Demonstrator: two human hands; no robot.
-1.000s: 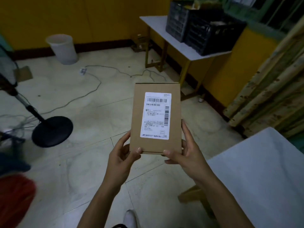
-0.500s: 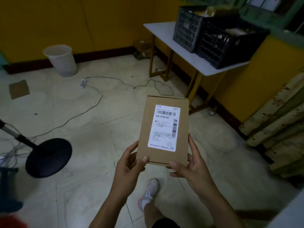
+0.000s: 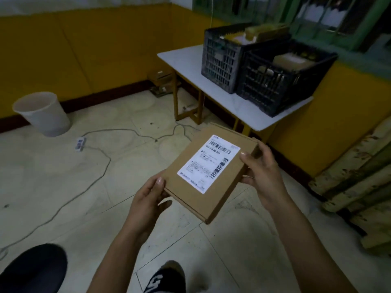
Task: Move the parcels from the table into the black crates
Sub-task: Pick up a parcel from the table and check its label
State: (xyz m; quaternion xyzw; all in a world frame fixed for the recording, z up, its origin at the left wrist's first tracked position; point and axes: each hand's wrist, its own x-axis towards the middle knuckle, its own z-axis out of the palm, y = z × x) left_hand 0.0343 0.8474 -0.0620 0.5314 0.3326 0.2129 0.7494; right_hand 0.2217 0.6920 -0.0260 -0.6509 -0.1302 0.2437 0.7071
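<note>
Well to the left of the white-topped table (image 3: 182, 58), a white plastic waste bin (image 3: 42, 114) stands on the tiled floor. My left hand (image 3: 148, 197) pinches the near corner of the flat brown cardboard parcel (image 3: 186, 193), thumb on top, fingers beneath. The parcel hangs tilted over the floor just short of the table, white label up. My right hand (image 3: 261, 172) grips its right edge, thumb on the top face. On the table, a dusty black slatted crate (image 3: 222, 68) touches a darker black slatted crate (image 3: 275, 87). Both hold cardboard boxes.
</note>
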